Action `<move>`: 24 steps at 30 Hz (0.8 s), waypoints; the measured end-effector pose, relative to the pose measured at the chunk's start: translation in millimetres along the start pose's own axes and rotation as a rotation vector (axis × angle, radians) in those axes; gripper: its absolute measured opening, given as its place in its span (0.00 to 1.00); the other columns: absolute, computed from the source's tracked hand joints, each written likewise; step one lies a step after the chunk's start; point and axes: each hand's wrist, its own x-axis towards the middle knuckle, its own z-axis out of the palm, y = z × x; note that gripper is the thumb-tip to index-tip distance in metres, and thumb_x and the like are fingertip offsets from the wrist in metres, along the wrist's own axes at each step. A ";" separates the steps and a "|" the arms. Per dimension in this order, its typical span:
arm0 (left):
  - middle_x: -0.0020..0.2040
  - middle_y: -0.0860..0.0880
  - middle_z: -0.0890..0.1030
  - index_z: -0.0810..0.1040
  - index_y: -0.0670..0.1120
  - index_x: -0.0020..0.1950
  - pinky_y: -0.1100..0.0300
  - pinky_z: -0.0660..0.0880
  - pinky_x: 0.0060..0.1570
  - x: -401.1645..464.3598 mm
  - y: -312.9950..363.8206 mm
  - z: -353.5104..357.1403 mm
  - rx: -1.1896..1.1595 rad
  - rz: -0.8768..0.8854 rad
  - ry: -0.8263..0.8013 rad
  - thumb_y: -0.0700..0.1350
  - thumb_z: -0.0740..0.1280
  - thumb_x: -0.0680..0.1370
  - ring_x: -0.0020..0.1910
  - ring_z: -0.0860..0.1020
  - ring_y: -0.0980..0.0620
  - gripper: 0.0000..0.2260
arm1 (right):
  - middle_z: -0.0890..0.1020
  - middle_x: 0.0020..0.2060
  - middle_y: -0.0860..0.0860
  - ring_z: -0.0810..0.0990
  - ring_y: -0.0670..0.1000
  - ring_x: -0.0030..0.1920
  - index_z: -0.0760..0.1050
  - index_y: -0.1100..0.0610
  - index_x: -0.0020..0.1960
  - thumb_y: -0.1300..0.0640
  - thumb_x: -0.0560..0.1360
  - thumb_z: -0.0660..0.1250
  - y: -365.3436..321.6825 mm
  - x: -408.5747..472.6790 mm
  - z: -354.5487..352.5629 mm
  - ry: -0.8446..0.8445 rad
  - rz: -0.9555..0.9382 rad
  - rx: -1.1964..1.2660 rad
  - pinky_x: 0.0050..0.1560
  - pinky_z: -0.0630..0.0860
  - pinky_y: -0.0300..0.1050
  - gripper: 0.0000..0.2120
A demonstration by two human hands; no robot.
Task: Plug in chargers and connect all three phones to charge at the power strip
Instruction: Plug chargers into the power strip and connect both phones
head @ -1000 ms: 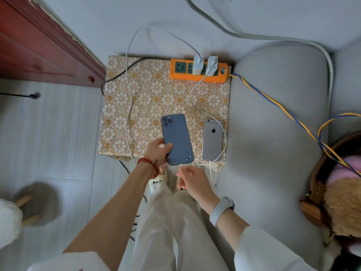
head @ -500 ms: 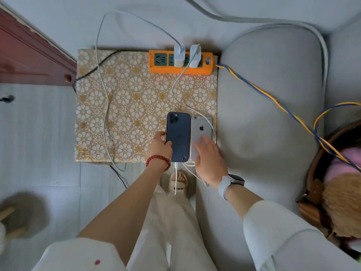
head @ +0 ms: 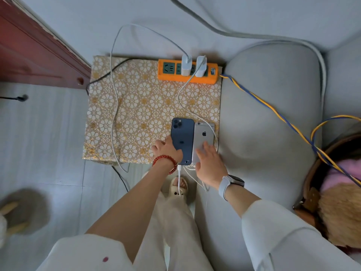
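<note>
Two phones side by side on the patterned mat, a hand on each

The left hand (head: 167, 148) rests on the dark blue phone (head: 182, 140), its thumb on the phone's back; the grip cannot be told. The right hand (head: 210, 163) lies with straight fingers on the silver phone (head: 203, 142). Both phones touch, face down, near the mat's (head: 136, 114) front edge. Two white chargers (head: 186, 65) sit in the orange power strip (head: 187, 71). No third phone can be made out

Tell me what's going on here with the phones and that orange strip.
A person is lining up two phones face down on a patterned table. The left hand rests on the dark blue phone, the right hand on the silver phone. Two white chargers sit in the orange power strip. No third phone is visible.
</note>
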 end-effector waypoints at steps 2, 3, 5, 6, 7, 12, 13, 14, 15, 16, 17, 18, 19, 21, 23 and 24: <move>0.67 0.40 0.61 0.62 0.47 0.69 0.46 0.63 0.63 -5.8 -9.0 -10.8 -0.046 0.037 0.015 0.45 0.60 0.73 0.66 0.60 0.39 0.23 | 0.61 0.72 0.59 0.58 0.59 0.73 0.61 0.59 0.69 0.58 0.78 0.52 -6.9 -2.3 -7.9 0.034 0.002 0.075 0.73 0.57 0.51 0.20; 0.68 0.41 0.62 0.62 0.47 0.69 0.46 0.62 0.65 -10.2 -14.6 -18.0 -0.064 0.056 0.046 0.46 0.60 0.74 0.67 0.60 0.39 0.23 | 0.67 0.68 0.59 0.63 0.59 0.70 0.64 0.60 0.67 0.59 0.78 0.52 -13.1 -4.7 -12.6 0.055 0.012 0.137 0.70 0.61 0.50 0.18; 0.69 0.42 0.64 0.65 0.46 0.68 0.46 0.62 0.67 -21.5 -29.1 -34.3 -0.099 0.094 0.122 0.47 0.60 0.75 0.68 0.62 0.41 0.22 | 0.72 0.65 0.57 0.69 0.59 0.66 0.66 0.59 0.66 0.59 0.78 0.52 -28.9 -10.9 -20.8 0.063 0.035 0.246 0.66 0.67 0.50 0.18; 0.69 0.42 0.66 0.66 0.45 0.68 0.47 0.63 0.67 -29.8 -39.2 -44.2 -0.121 0.110 0.153 0.47 0.60 0.76 0.68 0.64 0.42 0.21 | 0.73 0.65 0.57 0.70 0.58 0.65 0.66 0.59 0.67 0.58 0.78 0.52 -39.4 -15.0 -24.4 0.045 0.028 0.270 0.65 0.68 0.51 0.18; 0.69 0.42 0.67 0.67 0.45 0.67 0.48 0.64 0.67 -39.9 -51.1 -55.1 -0.149 0.120 0.184 0.47 0.59 0.76 0.68 0.65 0.43 0.20 | 0.74 0.64 0.57 0.72 0.59 0.63 0.67 0.59 0.67 0.58 0.79 0.51 -51.9 -20.0 -27.9 0.022 0.000 0.271 0.63 0.70 0.52 0.18; 0.66 0.44 0.71 0.72 0.45 0.63 0.53 0.67 0.64 -102.9 -128.3 -111.2 -0.344 0.041 0.386 0.46 0.60 0.76 0.65 0.70 0.45 0.16 | 0.80 0.39 0.59 0.72 0.51 0.29 0.73 0.61 0.59 0.57 0.79 0.51 -132.5 -50.6 -38.5 -0.019 -0.227 0.302 0.29 0.66 0.45 0.16; 0.66 0.44 0.72 0.72 0.45 0.63 0.54 0.66 0.64 -117.9 -147.5 -121.2 -0.365 0.018 0.443 0.45 0.60 0.76 0.64 0.70 0.45 0.15 | 0.80 0.37 0.60 0.70 0.51 0.27 0.73 0.62 0.57 0.57 0.79 0.52 -151.6 -58.2 -38.8 -0.032 -0.262 0.299 0.28 0.63 0.45 0.15; 0.65 0.45 0.73 0.73 0.46 0.62 0.54 0.66 0.63 -129.9 -163.7 -128.0 -0.378 -0.001 0.492 0.46 0.60 0.76 0.64 0.70 0.45 0.15 | 0.80 0.37 0.61 0.69 0.52 0.27 0.73 0.63 0.56 0.57 0.79 0.52 -166.4 -64.9 -38.3 -0.041 -0.290 0.302 0.28 0.63 0.45 0.15; 0.65 0.45 0.73 0.73 0.46 0.62 0.54 0.67 0.62 -146.1 -184.3 -136.3 -0.394 -0.030 0.552 0.46 0.60 0.76 0.63 0.71 0.46 0.15 | 0.80 0.39 0.62 0.70 0.54 0.28 0.74 0.64 0.55 0.57 0.79 0.52 -186.8 -74.3 -37.7 -0.049 -0.330 0.301 0.29 0.63 0.45 0.15; 0.64 0.45 0.74 0.73 0.47 0.62 0.54 0.67 0.62 -162.4 -204.4 -143.9 -0.412 -0.058 0.607 0.46 0.60 0.76 0.62 0.72 0.45 0.14 | 0.81 0.41 0.62 0.71 0.54 0.29 0.74 0.63 0.55 0.57 0.79 0.53 -207.2 -84.3 -36.7 -0.051 -0.369 0.296 0.30 0.64 0.45 0.15; 0.64 0.45 0.74 0.73 0.46 0.62 0.54 0.67 0.61 -178.5 -223.4 -150.1 -0.429 -0.081 0.659 0.46 0.60 0.76 0.62 0.72 0.45 0.14 | 0.82 0.44 0.60 0.74 0.54 0.31 0.74 0.61 0.56 0.56 0.79 0.53 -227.0 -95.3 -35.5 -0.049 -0.410 0.283 0.31 0.66 0.44 0.14; 0.64 0.44 0.74 0.73 0.46 0.62 0.55 0.67 0.61 -194.5 -241.5 -156.1 -0.440 -0.100 0.709 0.45 0.61 0.76 0.61 0.73 0.45 0.14 | 0.82 0.47 0.57 0.77 0.54 0.35 0.74 0.58 0.58 0.56 0.79 0.53 -246.1 -106.9 -34.4 -0.049 -0.451 0.266 0.33 0.69 0.44 0.14; 0.63 0.44 0.74 0.73 0.45 0.61 0.55 0.67 0.61 -207.6 -255.8 -161.0 -0.446 -0.112 0.747 0.45 0.61 0.76 0.60 0.74 0.45 0.14 | 0.82 0.49 0.55 0.79 0.53 0.40 0.74 0.56 0.59 0.55 0.78 0.54 -261.8 -117.6 -33.6 -0.050 -0.483 0.252 0.36 0.71 0.44 0.14; 0.63 0.43 0.75 0.73 0.45 0.62 0.55 0.68 0.59 -241.9 -290.0 -172.1 -0.474 -0.146 0.835 0.45 0.61 0.76 0.60 0.74 0.44 0.14 | 0.81 0.52 0.53 0.80 0.54 0.47 0.74 0.55 0.59 0.55 0.78 0.55 -300.4 -145.5 -28.1 -0.053 -0.565 0.219 0.44 0.75 0.45 0.14; 0.62 0.43 0.75 0.73 0.44 0.62 0.54 0.69 0.59 -275.2 -324.8 -181.9 -0.509 -0.179 0.926 0.45 0.61 0.76 0.59 0.74 0.43 0.14 | 0.82 0.53 0.53 0.80 0.54 0.51 0.74 0.56 0.58 0.56 0.78 0.55 -338.8 -175.9 -18.5 -0.041 -0.635 0.191 0.51 0.76 0.47 0.13; 0.61 0.42 0.76 0.73 0.44 0.61 0.54 0.69 0.59 -289.0 -340.0 -185.6 -0.523 -0.189 0.962 0.45 0.62 0.76 0.59 0.74 0.42 0.14 | 0.82 0.53 0.53 0.80 0.53 0.53 0.75 0.56 0.57 0.56 0.78 0.56 -355.4 -189.9 -12.6 -0.036 -0.660 0.184 0.53 0.76 0.47 0.13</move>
